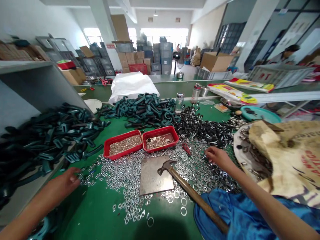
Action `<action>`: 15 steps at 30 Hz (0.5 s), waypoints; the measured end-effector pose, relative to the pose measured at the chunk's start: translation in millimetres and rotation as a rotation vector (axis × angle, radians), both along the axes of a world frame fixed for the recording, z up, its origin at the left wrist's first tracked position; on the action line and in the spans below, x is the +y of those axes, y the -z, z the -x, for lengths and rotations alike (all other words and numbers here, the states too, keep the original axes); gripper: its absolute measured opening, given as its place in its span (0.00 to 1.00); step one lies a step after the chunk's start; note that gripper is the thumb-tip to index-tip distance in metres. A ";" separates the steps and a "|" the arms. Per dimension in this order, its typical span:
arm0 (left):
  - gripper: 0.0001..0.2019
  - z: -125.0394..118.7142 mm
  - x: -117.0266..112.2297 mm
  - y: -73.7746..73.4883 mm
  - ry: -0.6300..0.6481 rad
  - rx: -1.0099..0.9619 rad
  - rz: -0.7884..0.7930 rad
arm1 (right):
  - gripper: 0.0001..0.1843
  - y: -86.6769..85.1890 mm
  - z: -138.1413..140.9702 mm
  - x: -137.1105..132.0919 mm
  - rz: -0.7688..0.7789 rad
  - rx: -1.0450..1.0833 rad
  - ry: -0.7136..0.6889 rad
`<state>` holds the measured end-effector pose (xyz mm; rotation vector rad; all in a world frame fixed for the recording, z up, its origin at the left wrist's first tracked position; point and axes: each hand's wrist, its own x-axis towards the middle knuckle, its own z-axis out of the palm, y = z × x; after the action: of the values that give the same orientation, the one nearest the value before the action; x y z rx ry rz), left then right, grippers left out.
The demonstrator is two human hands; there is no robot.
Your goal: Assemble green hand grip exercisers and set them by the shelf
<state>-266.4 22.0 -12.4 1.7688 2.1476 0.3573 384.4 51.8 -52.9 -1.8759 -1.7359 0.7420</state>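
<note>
My left hand [65,182], its fingers curled together, hovers at the left edge of the loose metal rings and nuts [122,170]. Whatever its fingertips hold is hidden or too small to name. On the right, my right hand [217,156] has its fingers pinched low over more metal rings [198,166], beside a heap of black-headed bolts [203,128]. Something dark shows under those fingertips, but I cannot make it out. Between the hands lies a square steel plate [156,178], with the head of a wooden-handled hammer [193,193] resting over its right edge.
Two red trays [122,154] of small metal parts stand behind the plate. Green clamp-like parts [147,108] are heaped at the back, and more green handles [72,130] at the left. A glass jar [179,103], a sack [295,150] and blue cloth [232,210] lie around.
</note>
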 end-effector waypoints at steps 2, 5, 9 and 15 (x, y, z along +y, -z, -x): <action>0.22 -40.1 -7.2 -5.6 0.044 -0.205 0.020 | 0.11 0.5 13.8 6.6 -0.032 0.000 -0.019; 0.23 -125.1 -19.2 -5.4 0.067 -0.595 0.032 | 0.12 0.4 38.9 28.1 -0.135 -0.045 -0.041; 0.15 -232.4 -18.5 12.3 0.225 -0.901 -0.009 | 0.12 0.1 70.9 68.4 -0.304 -0.134 -0.048; 0.12 -301.3 3.3 46.5 0.324 -1.127 -0.094 | 0.19 4.5 95.8 114.8 -0.457 -0.241 -0.001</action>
<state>34.9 25.3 -59.0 1.3675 1.0459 1.0561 288.5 166.6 -57.5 -1.6918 -1.8562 0.0980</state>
